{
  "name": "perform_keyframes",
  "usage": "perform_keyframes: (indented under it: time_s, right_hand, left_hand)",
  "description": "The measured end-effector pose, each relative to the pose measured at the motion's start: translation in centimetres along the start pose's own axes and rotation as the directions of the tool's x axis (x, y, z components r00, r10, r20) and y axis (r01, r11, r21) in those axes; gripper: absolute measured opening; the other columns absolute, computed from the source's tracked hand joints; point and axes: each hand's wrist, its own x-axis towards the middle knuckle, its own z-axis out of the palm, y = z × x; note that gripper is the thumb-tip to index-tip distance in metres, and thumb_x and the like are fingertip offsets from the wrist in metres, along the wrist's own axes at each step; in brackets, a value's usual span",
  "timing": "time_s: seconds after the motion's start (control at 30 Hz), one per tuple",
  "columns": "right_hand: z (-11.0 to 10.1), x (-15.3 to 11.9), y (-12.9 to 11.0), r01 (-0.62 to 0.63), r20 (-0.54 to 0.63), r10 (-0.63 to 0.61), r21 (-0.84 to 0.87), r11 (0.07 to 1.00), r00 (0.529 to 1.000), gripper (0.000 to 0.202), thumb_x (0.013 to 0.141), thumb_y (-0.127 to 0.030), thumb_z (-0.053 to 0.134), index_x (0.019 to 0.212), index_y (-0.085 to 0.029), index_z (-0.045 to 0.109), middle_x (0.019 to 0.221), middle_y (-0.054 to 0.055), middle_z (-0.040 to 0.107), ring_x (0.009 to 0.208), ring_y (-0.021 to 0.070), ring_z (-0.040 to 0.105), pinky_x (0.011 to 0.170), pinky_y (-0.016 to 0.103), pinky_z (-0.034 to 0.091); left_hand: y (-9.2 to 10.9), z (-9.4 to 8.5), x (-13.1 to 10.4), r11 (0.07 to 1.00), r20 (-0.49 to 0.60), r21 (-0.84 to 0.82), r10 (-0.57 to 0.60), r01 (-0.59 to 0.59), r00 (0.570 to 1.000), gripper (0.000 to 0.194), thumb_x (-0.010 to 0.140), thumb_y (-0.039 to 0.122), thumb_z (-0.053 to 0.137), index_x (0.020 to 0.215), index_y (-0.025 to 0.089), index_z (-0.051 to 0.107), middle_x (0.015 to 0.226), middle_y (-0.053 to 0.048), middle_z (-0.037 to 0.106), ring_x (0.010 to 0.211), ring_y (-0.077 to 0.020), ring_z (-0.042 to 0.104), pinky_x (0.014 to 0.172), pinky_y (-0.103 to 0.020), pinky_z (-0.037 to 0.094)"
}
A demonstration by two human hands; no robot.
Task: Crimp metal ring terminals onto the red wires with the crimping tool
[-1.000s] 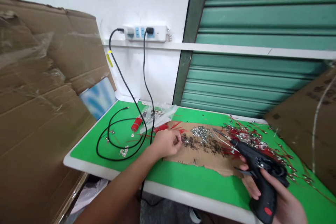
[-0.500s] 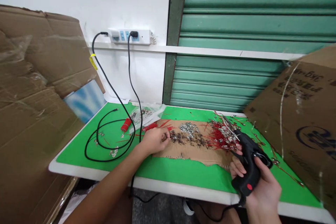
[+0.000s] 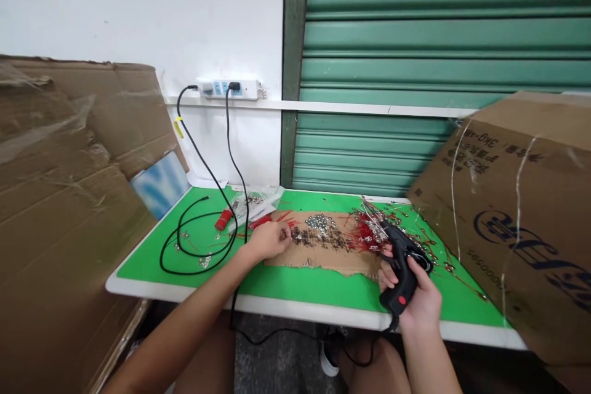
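Observation:
My right hand (image 3: 421, 305) is wrapped round the grip of a black soldering gun (image 3: 398, 286). The gun's metal tip and a thin silvery wire point up and left over a heap of red wires with shiny metal ends (image 3: 368, 235). At the left end of a flat cardboard sheet (image 3: 318, 257), my left hand (image 3: 269, 240) has its fingertips pinched together; what they hold, if anything, is too small to tell. Scorched dark marks run across the cardboard beside those fingers. Small silvery metal parts (image 3: 321, 223) lie in a pile behind the marks.
A clear plastic bag (image 3: 263, 200), a red wire bundle (image 3: 224, 220) and a looped black cable (image 3: 162, 258) lie on the green tabletop (image 3: 152, 265). Cardboard boxes stand left (image 3: 60, 215) and right (image 3: 489, 197). A power strip (image 3: 252, 89) is on the wall.
The camera view has shifted, so the whole scene sits differently in the picture. Both hands keep about the same places over the table, the right still gripping the soldering gun.

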Motion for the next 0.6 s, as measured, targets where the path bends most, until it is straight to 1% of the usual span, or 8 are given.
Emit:
perform_keyframes:
  time_s: [0.1, 0.2, 0.27, 0.33, 0.4, 0.47, 0.5, 0.6]
  right_hand:
    - [0.1, -0.1, 0.0, 0.002, -0.014, -0.002, 0.02, 1.0, 1.0, 0.032, 0.073, -0.034, 0.081, 0.1, -0.019, 0.071, 0.083, 0.003, 0.066, 0.049, 0.0095, 0.045, 0.041, 0.024, 0.046]
    - [0.2, -0.2, 0.0, 0.005, -0.017, -0.004, 0.038, 0.999, 1.0, 0.034, 0.071, -0.034, 0.083, 0.099, -0.017, 0.073, 0.079, 0.002, 0.065, 0.049, 0.0085, 0.045, 0.041, 0.022, 0.046]
    - [0.1, -0.3, 0.1, 0.009, -0.018, -0.008, 0.051, 0.999, 1.0, 0.033, 0.071, -0.034, 0.084, 0.098, -0.018, 0.073, 0.077, 0.001, 0.064, 0.05, 0.0082, 0.045, 0.041, 0.021, 0.045]
    - [0.1, -0.4, 0.0, 0.016, -0.02, -0.015, 0.065, 0.998, 1.0, 0.032, 0.072, -0.035, 0.083, 0.098, -0.019, 0.073, 0.08, 0.001, 0.065, 0.05, 0.0085, 0.044, 0.04, 0.022, 0.045]
    - [0.0, -0.5, 0.0, 0.019, -0.024, -0.017, 0.079, 0.997, 1.0, 0.031, 0.073, -0.035, 0.082, 0.099, -0.02, 0.073, 0.082, 0.001, 0.065, 0.05, 0.0089, 0.044, 0.04, 0.023, 0.046]
    - [0.0, -0.5, 0.0, 0.019, -0.024, -0.017, 0.086, 0.996, 1.0, 0.031, 0.074, -0.035, 0.081, 0.1, -0.02, 0.073, 0.082, 0.001, 0.064, 0.05, 0.0089, 0.044, 0.04, 0.023, 0.047]
    - [-0.1, -0.5, 0.0, 0.024, -0.022, -0.022, 0.087, 0.996, 1.0, 0.031, 0.075, -0.034, 0.081, 0.101, -0.019, 0.073, 0.083, 0.002, 0.064, 0.05, 0.0087, 0.044, 0.041, 0.023, 0.047]
    - [-0.1, -0.4, 0.0, 0.026, -0.012, -0.025, 0.085, 0.996, 1.0, 0.032, 0.075, -0.034, 0.081, 0.101, -0.017, 0.073, 0.083, 0.003, 0.063, 0.051, 0.0084, 0.046, 0.042, 0.022, 0.047]
  left_hand:
    - [0.1, 0.0, -0.1, 1.0, -0.021, -0.028, 0.005, -0.006, 1.0, 0.015, 0.084, 0.025, 0.062, 0.09, 0.02, 0.076, 0.081, -0.003, 0.076, 0.078, -0.0201, 0.069, 0.064, -0.027, 0.04]
    - [0.0, 0.2, -0.3, 0.997, -0.053, -0.075, -0.001, -0.003, 0.999, 0.014, 0.083, 0.023, 0.064, 0.088, 0.018, 0.076, 0.074, -0.003, 0.074, 0.071, -0.0183, 0.067, 0.06, -0.026, 0.037]
    - [-0.1, 0.5, -0.4, 0.99, -0.071, -0.141, -0.017, 0.007, 0.997, 0.013, 0.083, 0.023, 0.065, 0.087, 0.016, 0.076, 0.073, -0.003, 0.073, 0.069, -0.017, 0.066, 0.06, -0.025, 0.038]
    - [-0.1, 0.9, -0.5, 0.975, -0.09, -0.223, -0.039, 0.018, 0.995, 0.015, 0.084, 0.025, 0.065, 0.086, 0.015, 0.076, 0.074, -0.003, 0.073, 0.068, -0.0164, 0.065, 0.06, -0.024, 0.04]
    - [0.4, 1.2, -0.4, 0.958, -0.107, -0.288, -0.038, 0.006, 0.994, 0.017, 0.085, 0.028, 0.066, 0.086, 0.015, 0.077, 0.077, -0.003, 0.075, 0.07, -0.0165, 0.066, 0.063, -0.024, 0.043]
    - [1.6, 1.5, 0.0, 0.945, -0.111, -0.323, 0.002, -0.038, 0.994, 0.018, 0.085, 0.029, 0.066, 0.085, 0.016, 0.078, 0.082, -0.004, 0.077, 0.074, -0.0168, 0.068, 0.068, -0.025, 0.047]
    - [2.6, 1.7, 0.4, 0.94, -0.103, -0.336, 0.03, -0.063, 0.994, 0.017, 0.084, 0.029, 0.067, 0.085, 0.016, 0.079, 0.084, -0.004, 0.078, 0.076, -0.017, 0.069, 0.07, -0.025, 0.048]
    - [6.7, 2.7, 2.9, 0.921, -0.036, -0.373, 0.106, -0.111, 0.994, 0.017, 0.084, 0.028, 0.068, 0.088, 0.017, 0.08, 0.084, -0.004, 0.08, 0.076, -0.018, 0.071, 0.071, -0.026, 0.05]
